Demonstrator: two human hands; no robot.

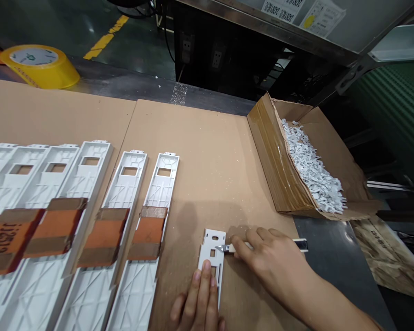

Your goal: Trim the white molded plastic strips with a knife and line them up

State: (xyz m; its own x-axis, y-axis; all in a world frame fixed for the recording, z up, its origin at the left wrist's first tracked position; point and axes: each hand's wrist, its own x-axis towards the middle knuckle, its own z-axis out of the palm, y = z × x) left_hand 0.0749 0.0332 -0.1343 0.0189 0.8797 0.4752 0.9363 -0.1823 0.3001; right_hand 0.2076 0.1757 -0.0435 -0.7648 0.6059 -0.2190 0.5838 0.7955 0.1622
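Sheets of brown board cover the worktop (207, 156), and a grey metal ledge (334, 257) runs past its right edge. Nearest, at the front edge, the left hand (198, 299) lies open, its fingertips (207, 278) pressing on a white plastic piece (212, 246) with rectangular cut-outs. The right hand (269, 259) is closed around a utility knife (298, 245), whose blade touches that piece's right side.

To the left, six long white plastic panels (162, 184) lie side by side, the leftmost cut off by the frame. Each has a square window, and four brown-and-orange bands (148, 232) cross them, with a sliver of a fifth at the left edge. Bare board stays open between the panels and the one cardboard box (279, 170) at the right edge, which is heaped with white plastic scraps (310, 170). Farthest, beyond the worktop's back edge, sits one roll of yellow tape (39, 69).
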